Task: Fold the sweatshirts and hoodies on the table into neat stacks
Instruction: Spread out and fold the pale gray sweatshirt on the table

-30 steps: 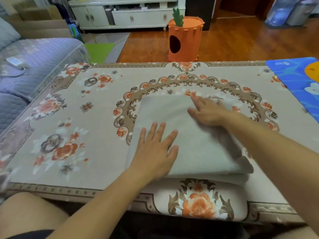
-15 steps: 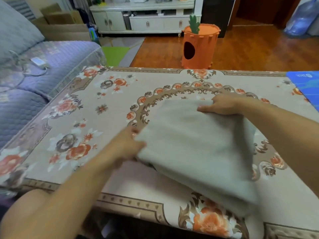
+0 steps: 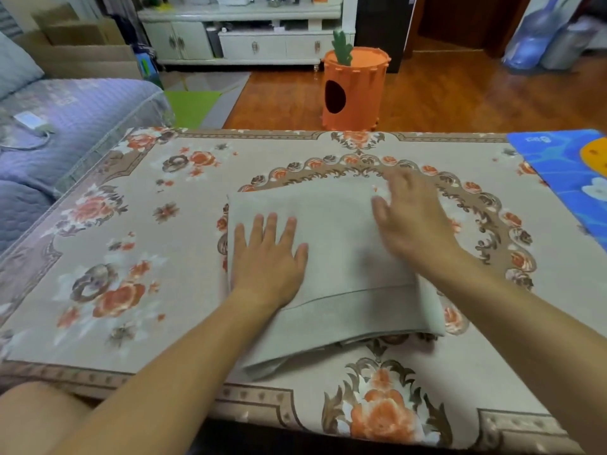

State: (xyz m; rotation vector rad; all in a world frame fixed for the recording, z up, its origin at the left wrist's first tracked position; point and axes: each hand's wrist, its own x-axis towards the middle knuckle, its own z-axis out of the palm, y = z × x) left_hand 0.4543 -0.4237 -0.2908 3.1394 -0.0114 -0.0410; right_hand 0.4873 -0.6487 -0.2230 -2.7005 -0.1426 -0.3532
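A folded pale grey-beige sweatshirt point(image 3: 341, 257) lies as a rectangle in the middle of the table with the floral cloth point(image 3: 138, 264); its hem band faces me. My left hand point(image 3: 267, 257) rests flat on the garment's left half, fingers straight and spread. My right hand point(image 3: 410, 221), blurred by motion, lies over the far right corner of the sweatshirt with its fingers extended. Neither hand grips the cloth.
A blue mat point(image 3: 571, 172) covers the table's right end. A purple-covered sofa point(image 3: 59, 133) stands to the left. Beyond the far edge an orange carrot-shaped bin point(image 3: 353, 90) sits on the wooden floor before a white cabinet point(image 3: 249, 37).
Half a second ago both hands gripped the sweatshirt's edges and held it lifted. Now it lies flat on the table and both hands rest open on top of it.
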